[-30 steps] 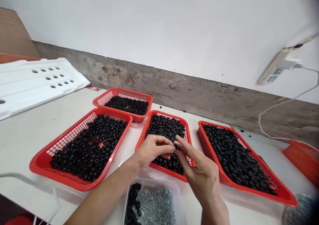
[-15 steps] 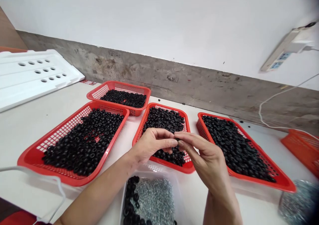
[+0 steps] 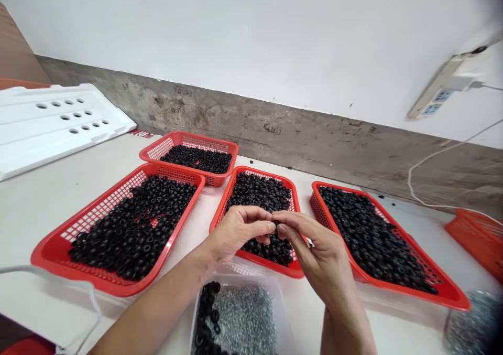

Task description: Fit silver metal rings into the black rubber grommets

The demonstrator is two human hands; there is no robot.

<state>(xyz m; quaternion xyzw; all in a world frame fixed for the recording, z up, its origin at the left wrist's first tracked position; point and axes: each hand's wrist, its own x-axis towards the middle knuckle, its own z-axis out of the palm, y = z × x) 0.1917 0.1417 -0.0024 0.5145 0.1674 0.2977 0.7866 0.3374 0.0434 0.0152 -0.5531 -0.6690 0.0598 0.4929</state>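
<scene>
Black part (image 3: 277, 223) is pinched between left hand (image 3: 236, 233) and right hand (image 3: 324, 247), presumably for steadiness. Red basket (image 3: 271, 267) is set below, likely for reach.

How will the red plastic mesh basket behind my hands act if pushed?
The basket would likely slide rather than tip: it's wide and shallow. Its thin, perforated walls may flex slightly. Loose, round black rings heaped inside could shift.
</scene>
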